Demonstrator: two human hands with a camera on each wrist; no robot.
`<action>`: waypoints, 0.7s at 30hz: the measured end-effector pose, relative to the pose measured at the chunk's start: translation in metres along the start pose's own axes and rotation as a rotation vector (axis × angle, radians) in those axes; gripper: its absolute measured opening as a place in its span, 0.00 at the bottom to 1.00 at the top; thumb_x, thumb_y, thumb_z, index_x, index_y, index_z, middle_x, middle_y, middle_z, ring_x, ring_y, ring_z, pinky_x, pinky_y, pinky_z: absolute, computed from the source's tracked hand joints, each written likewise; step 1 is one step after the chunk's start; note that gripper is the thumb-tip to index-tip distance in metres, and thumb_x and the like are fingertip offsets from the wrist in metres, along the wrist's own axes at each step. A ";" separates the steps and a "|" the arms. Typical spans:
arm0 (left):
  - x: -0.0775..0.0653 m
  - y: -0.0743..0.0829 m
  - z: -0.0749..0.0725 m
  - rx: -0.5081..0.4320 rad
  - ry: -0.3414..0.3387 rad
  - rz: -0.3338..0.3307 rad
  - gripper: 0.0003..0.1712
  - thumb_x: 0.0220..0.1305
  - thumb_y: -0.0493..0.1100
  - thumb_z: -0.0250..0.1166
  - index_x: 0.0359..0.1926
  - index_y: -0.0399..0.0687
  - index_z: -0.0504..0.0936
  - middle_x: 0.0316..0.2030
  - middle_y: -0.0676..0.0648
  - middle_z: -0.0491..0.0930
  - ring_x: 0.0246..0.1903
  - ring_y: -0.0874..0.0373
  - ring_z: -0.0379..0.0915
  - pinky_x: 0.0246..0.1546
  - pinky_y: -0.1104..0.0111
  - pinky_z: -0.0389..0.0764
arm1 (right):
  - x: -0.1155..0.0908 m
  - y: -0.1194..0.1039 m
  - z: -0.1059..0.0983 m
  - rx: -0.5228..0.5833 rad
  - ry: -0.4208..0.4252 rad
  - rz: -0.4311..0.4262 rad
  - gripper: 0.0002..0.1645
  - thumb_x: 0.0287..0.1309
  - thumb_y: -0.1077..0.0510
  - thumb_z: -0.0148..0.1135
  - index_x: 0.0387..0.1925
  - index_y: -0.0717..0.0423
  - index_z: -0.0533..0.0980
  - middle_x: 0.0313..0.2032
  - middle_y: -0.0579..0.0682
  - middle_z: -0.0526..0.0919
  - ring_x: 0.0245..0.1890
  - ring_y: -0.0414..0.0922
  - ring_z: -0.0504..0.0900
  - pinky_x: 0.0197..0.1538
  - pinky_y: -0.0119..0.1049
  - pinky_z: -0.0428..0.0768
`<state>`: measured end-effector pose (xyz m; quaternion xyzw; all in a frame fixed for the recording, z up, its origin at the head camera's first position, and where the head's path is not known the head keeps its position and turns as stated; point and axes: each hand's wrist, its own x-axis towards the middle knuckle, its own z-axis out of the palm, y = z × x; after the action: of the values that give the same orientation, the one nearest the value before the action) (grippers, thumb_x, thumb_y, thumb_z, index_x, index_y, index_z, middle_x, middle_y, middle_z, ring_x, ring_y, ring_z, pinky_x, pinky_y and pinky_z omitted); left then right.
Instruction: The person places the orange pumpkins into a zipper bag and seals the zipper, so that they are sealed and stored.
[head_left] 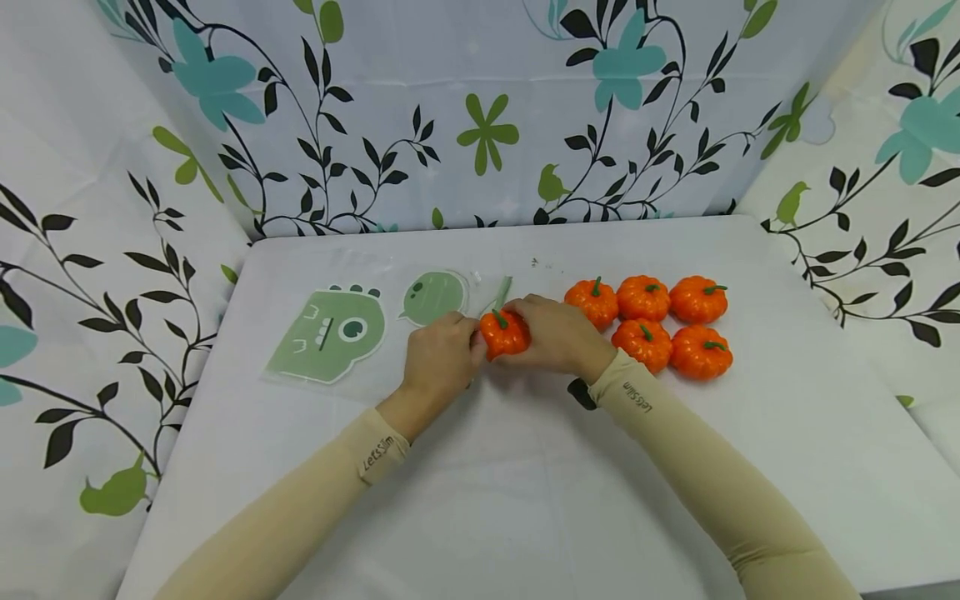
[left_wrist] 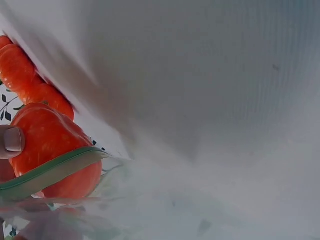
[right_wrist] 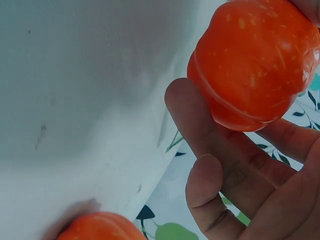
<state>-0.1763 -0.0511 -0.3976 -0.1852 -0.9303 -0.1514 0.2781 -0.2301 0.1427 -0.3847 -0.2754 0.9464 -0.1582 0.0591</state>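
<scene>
Near the middle of the table, my right hand [head_left: 557, 335] holds a small orange toy pumpkin [head_left: 504, 335] with a green stem. Its fingers are curled under and around the pumpkin [right_wrist: 250, 65] in the right wrist view. Beside it, my left hand [head_left: 444, 352] grips the edge of a green-and-clear plastic bag [head_left: 502, 292]. In the left wrist view, the bag's green-edged rim [left_wrist: 65, 167] crosses in front of the pumpkin [left_wrist: 47, 132], and a thumb touches the pumpkin's side. Most of the left fingers are hidden.
Several more toy pumpkins [head_left: 701, 352] stand grouped in two rows at the right. To the left lie a green cartoon dinosaur bag [head_left: 330, 337] with one eye and a smaller rounded green piece [head_left: 435, 298]. A floral curtain [head_left: 487, 108] hangs behind the white table [head_left: 495, 500].
</scene>
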 end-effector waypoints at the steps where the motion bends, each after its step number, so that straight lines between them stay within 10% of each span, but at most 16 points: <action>1: -0.001 0.000 0.001 -0.002 0.006 0.005 0.05 0.53 0.37 0.70 0.31 0.40 0.88 0.25 0.45 0.81 0.20 0.51 0.79 0.18 0.59 0.80 | 0.001 -0.001 0.001 -0.001 -0.008 -0.004 0.45 0.50 0.29 0.68 0.62 0.53 0.76 0.52 0.51 0.82 0.46 0.47 0.81 0.48 0.44 0.81; 21: -0.016 0.006 0.006 -0.002 -0.004 0.109 0.09 0.52 0.37 0.72 0.35 0.38 0.86 0.32 0.45 0.84 0.27 0.49 0.82 0.24 0.61 0.82 | 0.015 -0.009 0.021 -0.072 -0.106 -0.059 0.49 0.52 0.32 0.70 0.66 0.59 0.72 0.65 0.56 0.74 0.58 0.51 0.78 0.58 0.48 0.79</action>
<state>-0.1640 -0.0472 -0.4102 -0.2363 -0.9191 -0.1364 0.2841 -0.2336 0.1218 -0.4017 -0.3132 0.9384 -0.1110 0.0946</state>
